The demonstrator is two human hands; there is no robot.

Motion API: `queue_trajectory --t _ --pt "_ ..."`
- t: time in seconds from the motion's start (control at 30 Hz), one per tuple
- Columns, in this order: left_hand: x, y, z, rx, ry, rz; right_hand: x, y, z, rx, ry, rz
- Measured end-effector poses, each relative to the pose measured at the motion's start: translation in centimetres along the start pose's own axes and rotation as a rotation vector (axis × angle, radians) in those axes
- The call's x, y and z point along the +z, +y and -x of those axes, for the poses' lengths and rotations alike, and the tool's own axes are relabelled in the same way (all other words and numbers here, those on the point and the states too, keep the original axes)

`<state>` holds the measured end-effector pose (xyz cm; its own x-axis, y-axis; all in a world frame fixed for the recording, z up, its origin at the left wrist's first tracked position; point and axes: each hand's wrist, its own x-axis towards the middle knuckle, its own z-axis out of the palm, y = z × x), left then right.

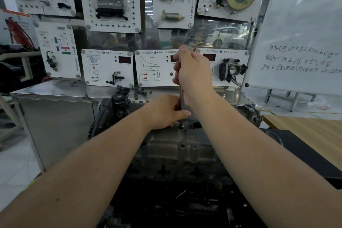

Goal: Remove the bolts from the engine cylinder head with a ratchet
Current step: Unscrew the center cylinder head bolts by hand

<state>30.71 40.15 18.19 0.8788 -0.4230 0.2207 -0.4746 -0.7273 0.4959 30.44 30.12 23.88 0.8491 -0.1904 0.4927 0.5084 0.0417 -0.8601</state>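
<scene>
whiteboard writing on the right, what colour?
Black handwriting on the white whiteboard; head view.

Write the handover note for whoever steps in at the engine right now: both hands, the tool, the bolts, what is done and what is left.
Right hand: gripping the upper end of the ratchet, which stands roughly upright.
Left hand: holding the tool's lower shaft, steadying it just above the bolt.
That bolt sits near the far edge of the cylinder head, beside a round open port; the tool tip is on it.
Done: cannot tell how far this bolt is loosened. Several holes on the head's top face look empty.
Left: finish this bolt, lift it out, then check the rest of the head, partly hidden by the arms.
</scene>
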Motion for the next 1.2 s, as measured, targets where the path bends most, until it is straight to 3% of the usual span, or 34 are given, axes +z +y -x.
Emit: queue_trajectory --t 0.13,0.23,0.3,0.53,0.7,0.93,1.1,1.2 --pt "0.0 -0.3 0.0 -0.005 -0.024 0.075 -0.2 -0.3 -0.3 0.104 -0.026 -0.151" --pt "-0.1 -0.5 0.3 0.001 -0.025 0.226 -0.7 -0.5 -0.3 0.183 -0.302 -0.221" --pt "-0.2 -0.5 0.5 0.035 -0.019 0.205 -0.6 -0.3 -0.1 0.157 -0.398 -0.191" --pt "-0.1 -0.2 0.2 -0.007 0.046 0.026 -1.5 -0.6 -0.6 0.06 -0.172 -0.057" --pt "0.1 -0.3 0.0 0.007 0.065 0.002 -1.2 -1.1 -0.3 0.25 -0.269 -0.211" --pt "-0.1 -0.4 0.3 0.009 -0.015 0.201 -1.9 -0.5 -0.2 0.173 -0.222 -0.315" --pt "-0.1 -0.7 0.3 0.0 0.032 0.079 -1.9 -0.5 0.2 0.016 -0.083 -0.06" --pt "0.1 -0.7 -0.1 -0.017 0.055 0.035 -1.2 -0.7 0.3 0.073 -0.054 -0.071"
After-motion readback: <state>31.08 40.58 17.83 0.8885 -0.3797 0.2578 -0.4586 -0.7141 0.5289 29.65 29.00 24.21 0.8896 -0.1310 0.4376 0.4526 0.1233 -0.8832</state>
